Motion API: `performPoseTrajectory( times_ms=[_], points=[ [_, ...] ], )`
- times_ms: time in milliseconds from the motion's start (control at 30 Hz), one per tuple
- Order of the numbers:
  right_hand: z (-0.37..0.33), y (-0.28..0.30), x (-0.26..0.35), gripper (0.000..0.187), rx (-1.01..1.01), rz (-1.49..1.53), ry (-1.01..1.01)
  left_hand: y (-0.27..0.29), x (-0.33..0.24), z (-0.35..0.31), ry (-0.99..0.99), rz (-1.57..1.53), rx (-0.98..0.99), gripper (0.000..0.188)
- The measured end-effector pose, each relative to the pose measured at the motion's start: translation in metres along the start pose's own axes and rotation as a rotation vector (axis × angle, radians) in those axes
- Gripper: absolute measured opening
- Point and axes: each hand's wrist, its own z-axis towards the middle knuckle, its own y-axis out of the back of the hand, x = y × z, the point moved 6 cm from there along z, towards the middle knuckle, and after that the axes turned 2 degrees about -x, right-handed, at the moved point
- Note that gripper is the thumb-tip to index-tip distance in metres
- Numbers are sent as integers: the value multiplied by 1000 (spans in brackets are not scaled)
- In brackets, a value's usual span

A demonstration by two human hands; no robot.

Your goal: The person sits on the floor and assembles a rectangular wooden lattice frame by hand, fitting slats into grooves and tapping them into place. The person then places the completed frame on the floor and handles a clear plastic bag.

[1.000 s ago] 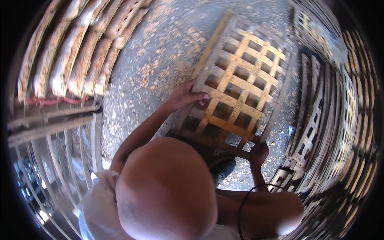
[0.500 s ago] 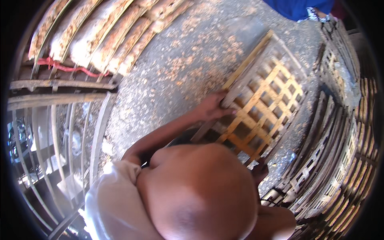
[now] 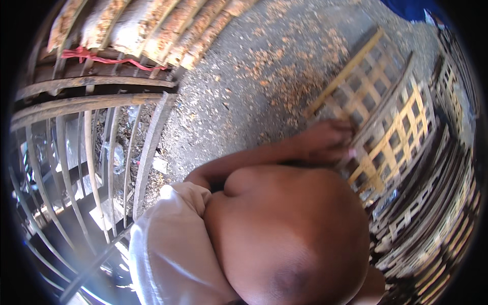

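Observation:
My left hand is closed on the near edge of a wooden lattice panel, its fingers slightly blurred. The panel is tilted, with pale yellow slats crossing in an open grid. Just beyond it, a second lattice panel with a yellowish edge strip rests on the ground. My right hand is out of sight behind my body; only a bit of that arm shows at the lower right.
Many stacked slatted panels stand along the right side. A slatted wooden rack is on the left, with a red strip tied above it. Wood chips litter the grey ground. Blue cloth shows at the top right.
My left hand has moved right with the held panel, drawing it away from the second panel, which now shows beyond it. My right hand has gone out of view. The whole view has shifted.

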Motion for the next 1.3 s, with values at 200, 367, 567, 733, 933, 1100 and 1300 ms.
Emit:
performPoseTrajectory(
  times_ms=[200, 367, 567, 733, 933, 1100, 1300],
  points=[
    [3, -1, -3, 65, 2, 65, -10, 51, 46, -9, -36, 731, -115, 33],
    [-5, 3, 7, 63, -15, 113, 133, 46, 64, -25, 121, 758, -186, 31],
    [6, 0, -3, 61, -29, 90, 197, 29, 76, -17, 147, 955, -265, 23],
    [11, 3, -8, 62, 29, 146, 124, 27, 93, -8, 237, 792, -219, 18],
    [-12, -12, 16, 65, -17, 62, 87, 36, 103, 3, 221, 562, -361, 10],
    [-7, -13, 15, 64, -72, -12, 81, 48, 110, -3, 195, 513, -422, 12],
    [3, -24, 17, 64, 34, -67, 110, 49, 103, -19, 252, 426, -502, 23]
  ],
)
